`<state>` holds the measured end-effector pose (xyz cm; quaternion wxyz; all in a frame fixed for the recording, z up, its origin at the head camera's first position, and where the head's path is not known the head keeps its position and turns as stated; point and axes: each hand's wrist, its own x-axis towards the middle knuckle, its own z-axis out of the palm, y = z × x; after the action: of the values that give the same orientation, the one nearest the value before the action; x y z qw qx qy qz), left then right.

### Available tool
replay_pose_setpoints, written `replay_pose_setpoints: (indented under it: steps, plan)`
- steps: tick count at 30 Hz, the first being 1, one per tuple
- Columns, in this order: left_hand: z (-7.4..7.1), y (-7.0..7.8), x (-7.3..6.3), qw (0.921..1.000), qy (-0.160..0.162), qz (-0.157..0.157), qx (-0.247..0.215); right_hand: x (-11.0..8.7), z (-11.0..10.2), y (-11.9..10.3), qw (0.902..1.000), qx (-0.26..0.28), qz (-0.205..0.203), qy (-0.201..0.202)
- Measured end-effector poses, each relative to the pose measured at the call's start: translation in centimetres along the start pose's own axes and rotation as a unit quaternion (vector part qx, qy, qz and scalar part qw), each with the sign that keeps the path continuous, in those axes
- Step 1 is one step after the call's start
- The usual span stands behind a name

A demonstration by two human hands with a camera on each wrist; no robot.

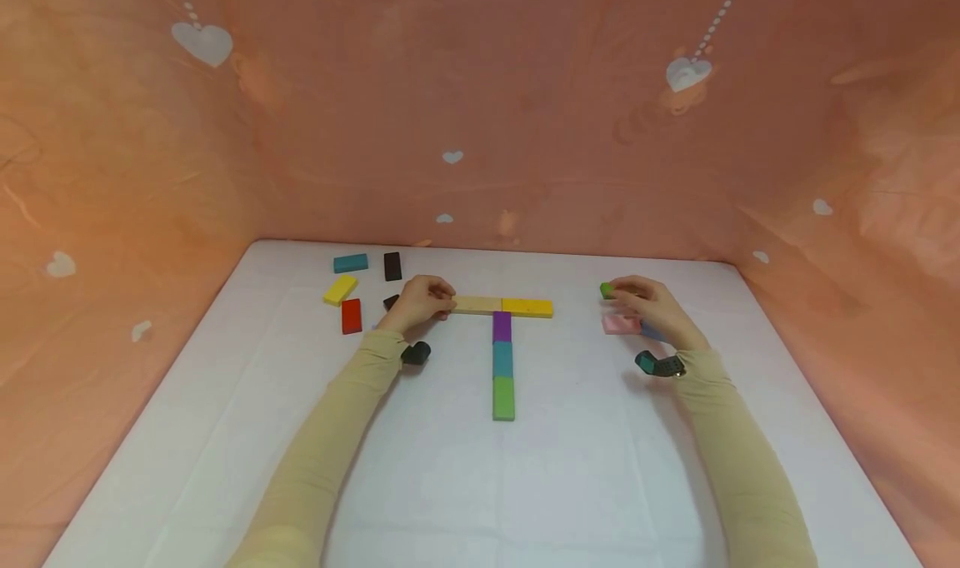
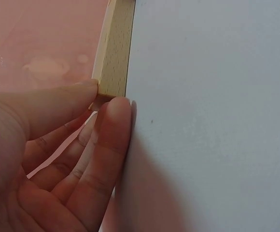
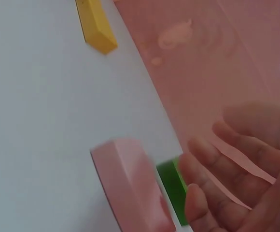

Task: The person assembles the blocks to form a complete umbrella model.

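My left hand [image 1: 417, 303] is at the left end of a natural wood block [image 1: 477, 305], its thumb and a finger pinching that end in the left wrist view. The wood block lies end to end with a yellow-orange block [image 1: 527, 308]. Below their joint runs a column of a purple block [image 1: 502, 326], a teal block [image 1: 502, 360] and a light green block [image 1: 503, 398]. My right hand [image 1: 654, 303] is over the right side, fingers apart and loosely bent. Its fingertips overlap a green block [image 3: 174, 186], beside a pink block [image 3: 128, 186].
On the left lie a blue block [image 1: 350, 263], a black block [image 1: 392, 266], a yellow block [image 1: 341, 291] and a red block [image 1: 351, 316]. Another dark block [image 1: 391, 302] is partly behind my left hand. A blue block [image 1: 651, 331] shows under my right hand. Pink cloth [image 1: 480, 201] borders the white table [image 1: 570, 485].
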<state>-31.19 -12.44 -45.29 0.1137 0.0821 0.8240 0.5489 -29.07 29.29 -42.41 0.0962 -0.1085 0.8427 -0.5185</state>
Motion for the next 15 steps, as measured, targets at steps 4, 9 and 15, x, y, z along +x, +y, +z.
replay_pose_setpoints:
  steps: [4, 9, 15]
  plan:
    - [0.0, -0.1, 0.1, 1.0, -0.001, 0.002, -0.003, -0.5, -0.7, 0.5, 0.999, -0.041, 0.016, 0.004]
    - [-0.1, -0.2, 0.2, 1.0, -0.003, 0.002, -0.003, -0.9, -1.0, 0.7, 0.9971, -0.068, 0.03, -0.012]
    - [0.0, -0.4, 0.3, 1.0, -0.002, 0.001, -0.001, -1.2, -1.2, 0.9, 0.9961, -0.074, -0.014, -0.044]
